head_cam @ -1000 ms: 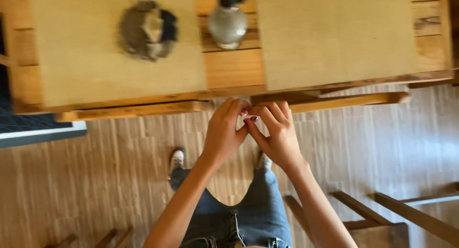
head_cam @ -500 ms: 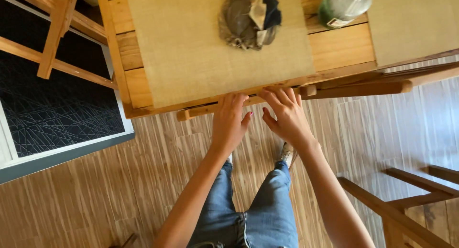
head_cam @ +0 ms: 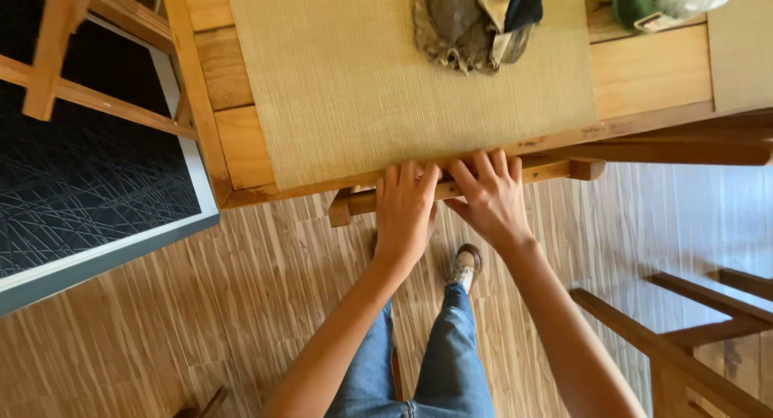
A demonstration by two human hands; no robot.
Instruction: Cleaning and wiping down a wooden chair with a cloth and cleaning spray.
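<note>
My left hand and my right hand lie side by side over the top rail of a wooden chair that is pushed in under the table's near edge. The fingers of both hands drape over the rail, and their tips reach the front edge of a woven straw placemat on the wooden table. My thumbs are hidden below the rail. Beneath my arms I see my jeans and one shoe on the floor.
A crumpled grey-brown cloth lies at the far end of the placemat, with a green and white container to its right. Another wooden chair stands at the lower right. At the left are a dark patterned rug and a wooden frame.
My hands were pressed together in front of the table edge a second ago. They have since parted and settled on the chair rail. The view has shifted towards the table's left end.
</note>
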